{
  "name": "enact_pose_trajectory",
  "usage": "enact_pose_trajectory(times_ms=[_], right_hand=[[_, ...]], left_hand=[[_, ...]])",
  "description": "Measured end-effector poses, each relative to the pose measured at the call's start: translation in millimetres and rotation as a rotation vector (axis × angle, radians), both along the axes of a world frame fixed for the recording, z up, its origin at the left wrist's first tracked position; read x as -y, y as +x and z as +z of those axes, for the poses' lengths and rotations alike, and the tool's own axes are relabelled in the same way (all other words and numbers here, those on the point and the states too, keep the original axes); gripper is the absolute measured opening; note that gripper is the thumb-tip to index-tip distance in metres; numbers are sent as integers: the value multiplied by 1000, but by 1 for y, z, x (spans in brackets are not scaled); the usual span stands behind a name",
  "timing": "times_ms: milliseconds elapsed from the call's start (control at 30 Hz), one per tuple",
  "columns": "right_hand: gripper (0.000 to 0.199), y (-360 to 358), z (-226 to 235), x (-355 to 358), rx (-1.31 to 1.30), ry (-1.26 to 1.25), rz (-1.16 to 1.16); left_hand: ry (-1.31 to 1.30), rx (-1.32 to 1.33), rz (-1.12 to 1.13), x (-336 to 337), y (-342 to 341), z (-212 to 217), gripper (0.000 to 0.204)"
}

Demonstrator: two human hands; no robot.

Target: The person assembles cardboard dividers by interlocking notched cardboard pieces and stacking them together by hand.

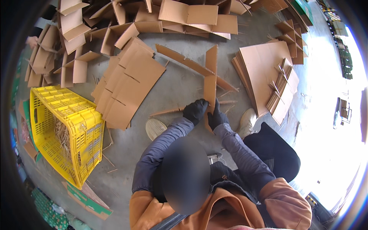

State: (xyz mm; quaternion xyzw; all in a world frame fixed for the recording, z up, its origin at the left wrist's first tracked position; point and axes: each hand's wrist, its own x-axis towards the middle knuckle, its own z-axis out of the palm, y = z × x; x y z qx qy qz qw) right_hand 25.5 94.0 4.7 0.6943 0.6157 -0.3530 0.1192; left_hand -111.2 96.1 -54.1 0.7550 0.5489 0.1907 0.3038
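Gloved left hand [196,111] and right hand [218,116] grip a cardboard divider strip [210,89] pointing toward twelve o'clock; yellow plastic crate [85,126] at nine.

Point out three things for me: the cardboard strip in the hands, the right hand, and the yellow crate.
Cardboard strip [210,89]: head view, on its face above the hands.
Right hand [218,116]: head view, on the dark glove's middle.
Yellow crate [89,140]: head view, on its slotted wall.
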Motion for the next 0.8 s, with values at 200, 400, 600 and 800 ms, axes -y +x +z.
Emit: enact_pose_trajectory(times_ms=[200, 400, 600, 800], right_hand=[[90, 7, -35, -7, 59, 22, -57], [63, 45, 30, -35, 252, 303, 99], [42, 9, -8, -85, 87, 363, -94], [42, 46, -9, -59, 142, 143, -216]], left_hand=[[27, 197, 152, -24, -32, 41, 19], [159, -374, 992, -25, -232, 14, 62], [-253, -572, 821, -2, -284, -9, 61], [238, -266, 869, 30, -279, 94, 16]])
